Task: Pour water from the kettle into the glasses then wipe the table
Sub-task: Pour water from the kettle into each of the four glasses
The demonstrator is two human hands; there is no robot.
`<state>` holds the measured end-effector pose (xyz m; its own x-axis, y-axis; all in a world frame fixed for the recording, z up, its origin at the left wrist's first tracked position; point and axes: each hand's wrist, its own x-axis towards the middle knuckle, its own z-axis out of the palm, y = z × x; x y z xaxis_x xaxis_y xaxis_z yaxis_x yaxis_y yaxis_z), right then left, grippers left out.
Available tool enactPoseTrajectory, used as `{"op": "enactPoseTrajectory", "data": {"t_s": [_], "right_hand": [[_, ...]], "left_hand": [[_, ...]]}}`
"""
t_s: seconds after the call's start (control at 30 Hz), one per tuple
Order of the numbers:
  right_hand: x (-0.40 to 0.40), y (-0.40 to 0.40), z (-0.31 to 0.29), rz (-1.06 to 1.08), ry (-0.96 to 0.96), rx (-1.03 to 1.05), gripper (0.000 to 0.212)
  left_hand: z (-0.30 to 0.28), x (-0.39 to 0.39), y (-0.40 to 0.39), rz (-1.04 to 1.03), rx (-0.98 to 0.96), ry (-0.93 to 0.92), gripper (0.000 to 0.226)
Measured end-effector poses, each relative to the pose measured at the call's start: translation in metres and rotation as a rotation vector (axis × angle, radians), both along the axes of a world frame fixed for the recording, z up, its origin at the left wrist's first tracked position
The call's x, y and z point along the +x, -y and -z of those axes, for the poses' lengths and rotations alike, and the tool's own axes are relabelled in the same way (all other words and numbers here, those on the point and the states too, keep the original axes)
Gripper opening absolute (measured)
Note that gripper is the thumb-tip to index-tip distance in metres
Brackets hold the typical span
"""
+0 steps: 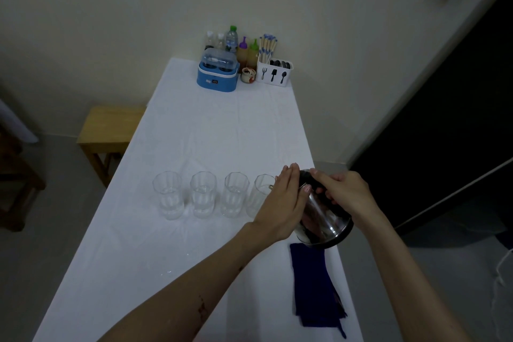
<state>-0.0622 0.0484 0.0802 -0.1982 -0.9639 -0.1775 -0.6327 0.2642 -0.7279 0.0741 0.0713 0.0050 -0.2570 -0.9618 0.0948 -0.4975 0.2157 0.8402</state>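
Nearest the camera, two bare forearms reach out over the white-clothed counter, and just right of them a folded dark blue cloth lies flat at the near right edge, untouched. Beyond it the steel kettle is tipped to the left, spout end toward the rightmost glass. The right hand has its grip curled over the kettle's dark top and handle. The left hand lies with straight fingers flat against the kettle's left side, steadying it, holding nothing in a closed grip.

Four clear glasses stand in a row across the middle of the counter: far-left glass, second glass, third glass, then the rightmost. The three to the left seem to hold some water, though the level is hard to read; the rightmost is partly hidden by the left hand and its contents cannot be told.

By my judgement the pouring is on its last glass. A few small droplets glint on the cloth near the left forearm, so wiping with the blue cloth is the part wholly left to do.
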Motion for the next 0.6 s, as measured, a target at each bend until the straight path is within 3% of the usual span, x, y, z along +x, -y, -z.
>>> {"op": "enactPoseTrajectory", "data": {"t_s": [0.6], "right_hand": [[0.0003,-0.0011,-0.0030,-0.008,-0.020,-0.001,0.049]], "left_hand": [[-0.0018,0.0006,0.0001,0.012,0.002,-0.002,0.058]]}}
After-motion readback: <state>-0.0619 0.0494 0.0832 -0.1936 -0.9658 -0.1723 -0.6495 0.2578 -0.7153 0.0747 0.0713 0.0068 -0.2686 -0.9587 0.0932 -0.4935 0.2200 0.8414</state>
